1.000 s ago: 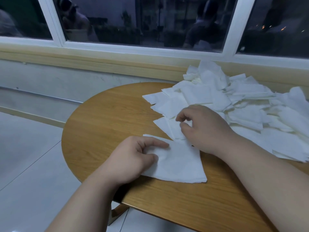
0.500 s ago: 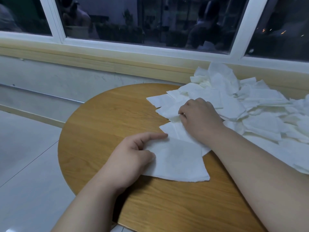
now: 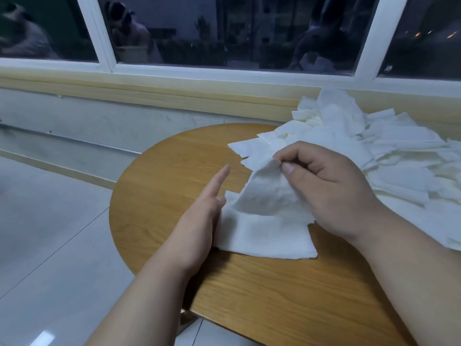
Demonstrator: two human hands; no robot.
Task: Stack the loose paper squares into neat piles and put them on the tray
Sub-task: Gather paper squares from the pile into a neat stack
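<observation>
Right hand (image 3: 331, 186) pinches a paper square (image 3: 267, 191) by its corner, hanging directly over the near pile (image 3: 264, 238), whose left edge the straight-fingered left hand (image 3: 199, 221) touches.

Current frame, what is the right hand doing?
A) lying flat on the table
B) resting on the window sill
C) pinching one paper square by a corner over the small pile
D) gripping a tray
C: the right hand pinches a paper square at its top corner between thumb and forefinger, and the square hangs over the small pile, which lies beside the straight-fingered left hand.
</observation>
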